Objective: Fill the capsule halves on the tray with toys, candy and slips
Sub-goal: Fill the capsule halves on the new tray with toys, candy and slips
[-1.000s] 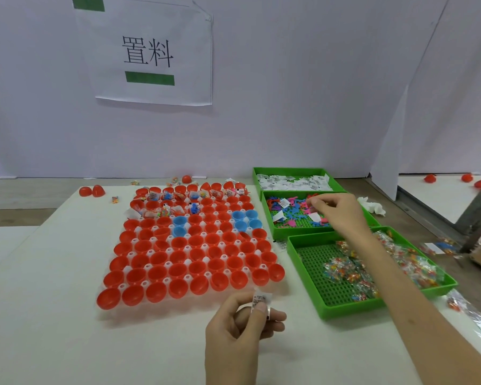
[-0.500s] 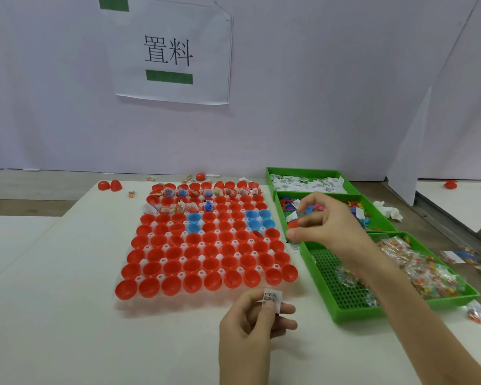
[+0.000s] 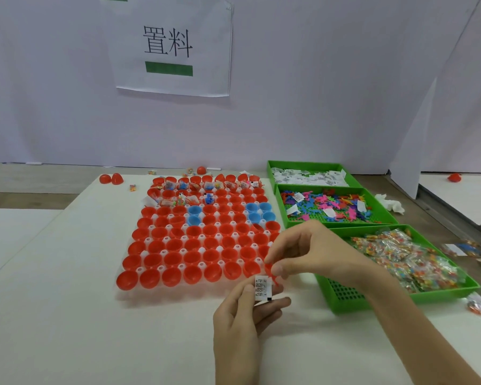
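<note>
A white tray (image 3: 147, 247) on the table holds rows of red capsule halves (image 3: 197, 245) and a few blue ones (image 3: 257, 211). The two far rows hold toys, candy and slips. My left hand (image 3: 245, 315) pinches a white printed slip (image 3: 262, 287) in front of the tray's near right corner. My right hand (image 3: 311, 251) is just above it, its fingertips shut on a small red toy (image 3: 270, 269) that nearly touches the slip.
Three green bins stand to the right of the tray: slips (image 3: 308, 175) farthest, coloured toys (image 3: 331, 207) in the middle, wrapped candy (image 3: 408, 259) nearest. Loose red capsule halves (image 3: 111, 178) lie at the table's far left. A paper sign (image 3: 170, 45) hangs on the wall.
My right hand has left the toy bin and come back toward me with a red toy, meeting my left hand. The left hand has kept the slip.
</note>
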`<state>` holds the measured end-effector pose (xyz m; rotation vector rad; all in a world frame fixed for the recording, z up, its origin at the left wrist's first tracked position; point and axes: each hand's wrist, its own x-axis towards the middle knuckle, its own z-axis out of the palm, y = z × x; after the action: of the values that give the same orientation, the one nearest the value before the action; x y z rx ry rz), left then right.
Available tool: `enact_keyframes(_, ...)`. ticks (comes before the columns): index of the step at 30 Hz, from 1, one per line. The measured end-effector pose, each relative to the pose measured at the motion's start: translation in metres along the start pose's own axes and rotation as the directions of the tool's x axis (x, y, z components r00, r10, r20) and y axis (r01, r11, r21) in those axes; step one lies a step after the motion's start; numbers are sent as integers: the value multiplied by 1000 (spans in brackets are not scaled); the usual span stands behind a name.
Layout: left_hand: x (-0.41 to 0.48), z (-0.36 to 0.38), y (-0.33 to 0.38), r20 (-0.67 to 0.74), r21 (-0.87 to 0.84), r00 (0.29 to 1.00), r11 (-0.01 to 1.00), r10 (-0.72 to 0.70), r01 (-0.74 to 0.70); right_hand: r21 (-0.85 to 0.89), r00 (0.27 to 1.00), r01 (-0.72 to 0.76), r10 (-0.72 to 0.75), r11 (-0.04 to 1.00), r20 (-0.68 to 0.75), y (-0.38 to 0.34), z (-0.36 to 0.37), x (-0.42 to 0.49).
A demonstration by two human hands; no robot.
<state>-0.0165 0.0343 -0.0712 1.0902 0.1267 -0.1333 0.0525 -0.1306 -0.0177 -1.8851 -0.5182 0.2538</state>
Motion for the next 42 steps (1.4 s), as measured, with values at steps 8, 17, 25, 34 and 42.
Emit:
enact_keyframes(8,3,-1,-5,-10,-30,1000,999,18,-18,-129,999,15,-11,992,34,2,10,4)
enact_keyframes(17,0,-2,-7,22,40,997,996,75,-76,-165,986,-52,25,985,-162,1,-13,-1)
enact_keyframes(25,0,-3,-7,17,106,996,990,89,-90,-388,695,-568,171,726,-698,41,-93,-37)
enact_keyframes(34,-1,-4,-8,24,141,994,984,109,-111,-378,650,-693,306,614,-696,44,-89,-34)
enact_keyframes(42,-2,-4,-8,55,219,988,964,145,-153,-389,652,-700,314,599,-690,42,-87,-35)
